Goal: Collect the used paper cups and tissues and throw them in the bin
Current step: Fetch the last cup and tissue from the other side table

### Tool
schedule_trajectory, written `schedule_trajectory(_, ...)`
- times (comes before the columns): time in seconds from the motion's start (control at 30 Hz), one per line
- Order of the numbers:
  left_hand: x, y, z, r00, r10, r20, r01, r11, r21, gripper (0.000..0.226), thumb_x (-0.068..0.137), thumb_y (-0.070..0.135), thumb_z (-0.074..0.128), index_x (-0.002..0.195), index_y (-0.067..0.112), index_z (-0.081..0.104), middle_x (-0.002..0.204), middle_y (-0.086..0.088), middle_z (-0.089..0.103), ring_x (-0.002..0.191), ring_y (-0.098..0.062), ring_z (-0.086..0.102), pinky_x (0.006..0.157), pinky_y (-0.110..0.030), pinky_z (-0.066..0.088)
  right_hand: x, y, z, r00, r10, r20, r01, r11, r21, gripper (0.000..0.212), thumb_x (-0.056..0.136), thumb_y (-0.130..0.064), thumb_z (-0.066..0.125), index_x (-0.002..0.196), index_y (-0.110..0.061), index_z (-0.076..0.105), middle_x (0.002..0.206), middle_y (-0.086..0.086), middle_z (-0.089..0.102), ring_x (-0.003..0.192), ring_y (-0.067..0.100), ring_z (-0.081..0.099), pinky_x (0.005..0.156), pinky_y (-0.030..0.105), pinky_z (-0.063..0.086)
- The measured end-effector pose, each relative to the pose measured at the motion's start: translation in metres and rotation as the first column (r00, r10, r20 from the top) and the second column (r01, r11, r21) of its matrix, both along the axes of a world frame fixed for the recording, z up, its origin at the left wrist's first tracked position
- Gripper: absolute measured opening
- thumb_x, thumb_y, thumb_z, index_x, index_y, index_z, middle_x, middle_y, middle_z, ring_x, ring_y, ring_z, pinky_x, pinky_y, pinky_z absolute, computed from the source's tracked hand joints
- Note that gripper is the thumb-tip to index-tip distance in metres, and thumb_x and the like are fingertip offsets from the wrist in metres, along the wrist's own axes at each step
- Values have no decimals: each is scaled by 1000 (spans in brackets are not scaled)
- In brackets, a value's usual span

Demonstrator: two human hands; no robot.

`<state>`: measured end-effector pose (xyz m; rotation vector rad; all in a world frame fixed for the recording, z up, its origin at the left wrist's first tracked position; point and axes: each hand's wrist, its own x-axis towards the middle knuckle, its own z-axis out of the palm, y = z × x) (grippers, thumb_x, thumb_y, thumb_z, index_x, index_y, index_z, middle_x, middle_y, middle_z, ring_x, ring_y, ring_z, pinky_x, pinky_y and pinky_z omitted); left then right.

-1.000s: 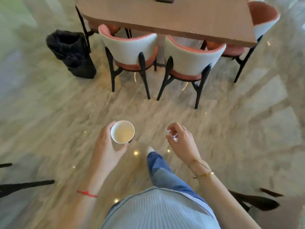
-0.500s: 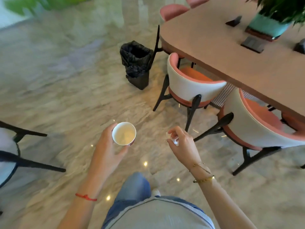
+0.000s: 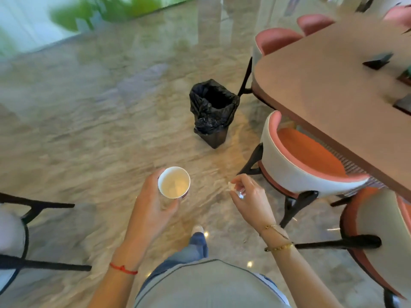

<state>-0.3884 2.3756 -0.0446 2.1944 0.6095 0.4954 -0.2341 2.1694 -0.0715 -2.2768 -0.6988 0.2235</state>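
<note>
My left hand (image 3: pixel 153 201) grips a white paper cup (image 3: pixel 174 182) upright, its open mouth facing up and its inside looking empty. My right hand (image 3: pixel 249 197) pinches a small crumpled white tissue (image 3: pixel 233 187) between thumb and fingers. Both hands hang at waist height over the marble floor. The bin (image 3: pixel 213 112), lined with a black bag and open at the top, stands on the floor ahead, beyond both hands, beside the table's corner.
A brown table (image 3: pixel 322 90) with small dark objects on it fills the right side. Pink-and-white chairs (image 3: pixel 295 165) are tucked under it. Another chair's black legs (image 3: pixel 40 205) reach in from the left. Open marble floor lies between me and the bin.
The view has swung left and moved forward, so the bin now lies nearer and straight ahead. Both hands keep their hold on the cup and the tissue.
</note>
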Motion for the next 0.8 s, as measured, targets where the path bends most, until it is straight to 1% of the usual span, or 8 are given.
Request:
schedule_trajectory(0.07, 41, 30, 6, 1000, -25, 2, 25, 1000, 2, 70, 72, 28, 78, 132, 31, 42, 129, 10, 52, 115, -14, 53, 95, -39, 49, 41, 31, 4, 1000, -10, 6, 10, 1000, 13, 19, 86, -22, 66, 101, -26, 55, 91, -9, 57, 84, 5, 56, 76, 27, 52)
schedule_trajectory(0.17, 100, 73, 13, 998, -63, 1, 63, 998, 24, 70, 75, 26, 78, 134, 29, 41, 130, 9, 51, 114, -12, 53, 95, -38, 48, 97, 71, 9, 999, -31, 27, 30, 999, 34, 18, 86, -20, 66, 99, -24, 55, 89, -7, 56, 83, 8, 55, 74, 30, 52)
schedule_trajectory(0.27, 158, 108, 17, 995, -96, -29, 97, 995, 32, 69, 75, 26, 76, 135, 21, 43, 131, 3, 52, 116, -18, 53, 97, -43, 47, 147, 100, 10, 998, -56, 22, 55, 997, 49, 17, 85, -18, 65, 99, -22, 55, 87, -7, 55, 82, 9, 54, 73, 30, 51)
schedule_trajectory(0.4, 233, 148, 16, 991, -125, -45, 126, 992, 26, 71, 74, 21, 79, 136, 15, 44, 131, -2, 53, 118, -22, 53, 98, -46, 46, 214, 135, 7, 997, -79, 12, 78, 996, 41, 17, 84, -16, 65, 98, -22, 56, 86, -7, 54, 82, 10, 53, 73, 31, 50)
schedule_trajectory(0.53, 315, 182, 7, 990, -129, -52, 131, 991, 36, 73, 73, 18, 80, 136, 12, 44, 132, -3, 53, 117, -22, 53, 96, -45, 47, 290, 169, -2, 996, -85, 5, 84, 995, 49, 16, 86, -17, 64, 96, -26, 55, 86, -11, 53, 82, 6, 52, 72, 24, 47)
schedule_trajectory(0.7, 423, 224, -4, 992, -111, -56, 113, 993, 40, 72, 75, 25, 79, 136, 16, 43, 132, 1, 51, 117, -17, 51, 98, -37, 45, 400, 215, -10, 998, -68, -6, 68, 997, 40, 11, 89, -18, 62, 98, -23, 57, 87, -11, 55, 81, 5, 52, 73, 22, 46)
schedule_trajectory(0.8, 492, 249, -4, 994, -98, -44, 100, 994, 39, 70, 75, 26, 79, 135, 17, 44, 130, 3, 50, 116, -18, 51, 97, -35, 45, 471, 242, -9, 999, -47, -7, 48, 998, 32, 10, 90, -19, 60, 98, -23, 57, 89, -9, 55, 81, 6, 53, 73, 22, 46)
